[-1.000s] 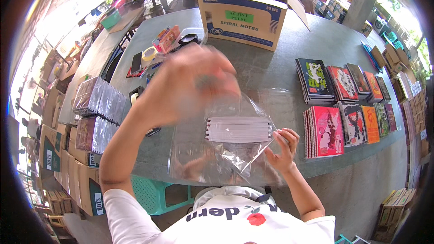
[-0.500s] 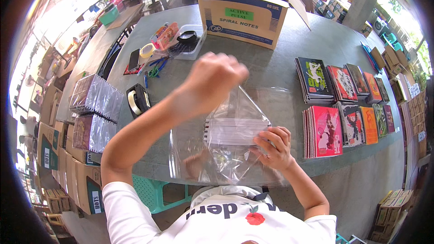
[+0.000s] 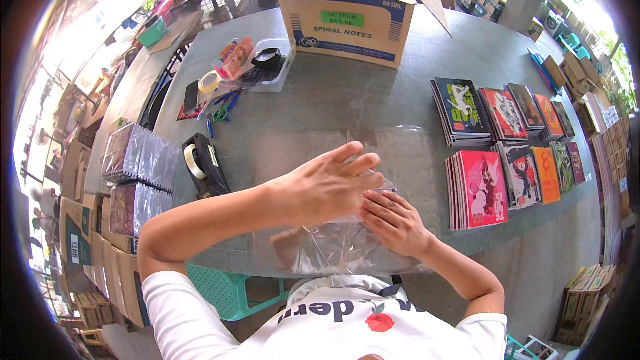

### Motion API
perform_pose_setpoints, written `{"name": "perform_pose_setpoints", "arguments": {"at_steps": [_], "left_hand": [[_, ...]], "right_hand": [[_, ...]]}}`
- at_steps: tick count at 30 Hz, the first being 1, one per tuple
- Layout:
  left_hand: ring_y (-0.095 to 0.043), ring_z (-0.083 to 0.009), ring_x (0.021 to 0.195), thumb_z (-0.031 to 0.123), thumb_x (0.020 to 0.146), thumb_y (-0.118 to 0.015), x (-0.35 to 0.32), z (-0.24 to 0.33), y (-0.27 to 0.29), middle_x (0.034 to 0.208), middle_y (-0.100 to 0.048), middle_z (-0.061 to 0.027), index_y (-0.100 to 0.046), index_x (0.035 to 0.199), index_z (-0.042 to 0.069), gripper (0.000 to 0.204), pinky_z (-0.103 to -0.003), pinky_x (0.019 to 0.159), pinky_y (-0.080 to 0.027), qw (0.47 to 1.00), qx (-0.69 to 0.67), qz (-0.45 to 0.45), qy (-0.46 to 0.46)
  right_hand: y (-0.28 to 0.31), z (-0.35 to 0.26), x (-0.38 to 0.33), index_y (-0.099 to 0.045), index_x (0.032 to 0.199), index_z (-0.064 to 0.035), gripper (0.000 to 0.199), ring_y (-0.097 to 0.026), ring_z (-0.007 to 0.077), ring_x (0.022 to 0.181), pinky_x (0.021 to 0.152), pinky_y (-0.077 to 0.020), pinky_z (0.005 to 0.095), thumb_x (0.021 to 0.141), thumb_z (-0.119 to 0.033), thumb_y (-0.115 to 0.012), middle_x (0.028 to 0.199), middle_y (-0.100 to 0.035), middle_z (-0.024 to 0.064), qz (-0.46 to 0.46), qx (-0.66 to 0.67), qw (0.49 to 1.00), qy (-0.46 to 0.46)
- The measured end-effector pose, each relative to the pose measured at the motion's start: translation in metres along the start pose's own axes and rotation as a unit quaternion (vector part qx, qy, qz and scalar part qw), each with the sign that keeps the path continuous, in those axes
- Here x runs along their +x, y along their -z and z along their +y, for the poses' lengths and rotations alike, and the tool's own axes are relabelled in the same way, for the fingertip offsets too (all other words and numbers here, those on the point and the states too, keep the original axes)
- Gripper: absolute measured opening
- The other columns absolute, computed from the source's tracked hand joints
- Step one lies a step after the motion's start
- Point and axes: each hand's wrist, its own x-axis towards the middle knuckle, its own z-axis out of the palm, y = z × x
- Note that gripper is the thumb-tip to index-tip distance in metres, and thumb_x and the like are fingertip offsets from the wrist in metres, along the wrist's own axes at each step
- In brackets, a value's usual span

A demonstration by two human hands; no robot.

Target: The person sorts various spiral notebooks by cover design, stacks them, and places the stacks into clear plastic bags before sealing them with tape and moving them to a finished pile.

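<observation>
A clear plastic bag (image 3: pixel 333 247) lies flat on the grey table (image 3: pixel 333 107) right in front of me, with something pale inside that my hands mostly hide. My left hand (image 3: pixel 330 183) lies flat on top of the bag, fingers stretched to the right. My right hand (image 3: pixel 393 220) presses down on the bag's right part, fingers spread, just under the left hand's fingertips. Neither hand grips anything. More clear plastic (image 3: pixel 393 143) lies just beyond the hands.
Stacks of colourful spiral notebooks (image 3: pixel 507 147) lie in two rows at the right. A black tape dispenser (image 3: pixel 203 163) stands left of my arm. An open cardboard box (image 3: pixel 350 17) stands at the far edge, a clear tray (image 3: pixel 267 67) with scissors and tape beside it. Wrapped notebook packs (image 3: pixel 137 160) lie at the left.
My left hand has come down from above the bag onto it. The bag, held up a second ago, now lies flat. My right hand has shifted from its corner onto its top.
</observation>
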Motion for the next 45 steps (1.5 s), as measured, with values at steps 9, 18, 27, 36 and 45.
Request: {"name": "perform_pose_setpoints", "arguments": {"at_steps": [9,18,27,36,45], "left_hand": [[-0.04,-0.0229,0.114,0.015,0.063,-0.069,0.012,-0.001,0.019,0.107,-0.054,-0.0037,-0.068,0.07,0.012,0.008,-0.039,0.103,-0.027,0.99,0.086,-0.052,0.097],[-0.063,-0.0182,0.08,0.014,0.072,-0.072,-0.047,0.004,-0.042,0.082,-0.065,-0.0054,-0.063,0.084,0.005,0.017,-0.032,0.074,-0.049,0.828,-0.325,0.234,0.392],[-0.051,-0.0273,0.103,0.017,0.06,-0.078,-0.08,0.045,-0.017,0.103,-0.059,-0.0099,-0.064,0.093,0.014,0.036,-0.04,0.089,-0.04,0.893,-0.155,0.277,0.318],[-0.038,-0.034,0.116,0.033,0.059,-0.079,-0.031,0.039,-0.051,0.128,-0.043,-0.0109,-0.064,0.097,0.017,0.044,-0.047,0.099,-0.028,0.861,-0.041,0.391,0.322],[-0.058,-0.0215,0.082,0.016,0.063,-0.077,-0.058,0.0,-0.075,0.088,-0.061,-0.0094,-0.063,0.101,0.005,0.043,-0.03,0.077,-0.046,0.72,-0.498,0.226,0.428]], "right_hand": [[0.001,-0.021,0.012,-0.062,0.104,-0.0217,0.034,-0.053,0.0216,0.104,0.094,-0.0392,0.0385,0.072,-0.014,-0.069,0.109,-0.057,0.0027,0.02,-0.021,0.999,-0.045],[0.004,-0.026,0.026,-0.063,0.1,-0.0143,0.033,-0.048,0.0172,0.081,0.073,-0.037,0.033,0.067,-0.015,-0.069,0.086,-0.051,-0.0023,0.037,-0.039,0.998,-0.015],[0.015,0.006,0.034,-0.063,0.086,-0.0085,0.021,-0.049,0.0228,0.082,0.077,-0.0374,0.0357,0.077,-0.027,-0.062,0.084,-0.055,0.0023,-0.048,0.175,0.975,-0.128],[0.021,0.001,0.044,-0.063,0.088,-0.0058,0.026,-0.049,0.0253,0.088,0.076,-0.038,0.0363,0.075,-0.029,-0.067,0.091,-0.054,0.0086,-0.049,0.171,0.978,-0.107],[0.009,0.016,0.056,-0.064,0.097,-0.0052,0.042,-0.053,0.021,0.086,0.077,-0.0434,0.0322,0.06,-0.017,-0.079,0.088,-0.055,0.0053,0.16,0.142,0.916,-0.341]]}}
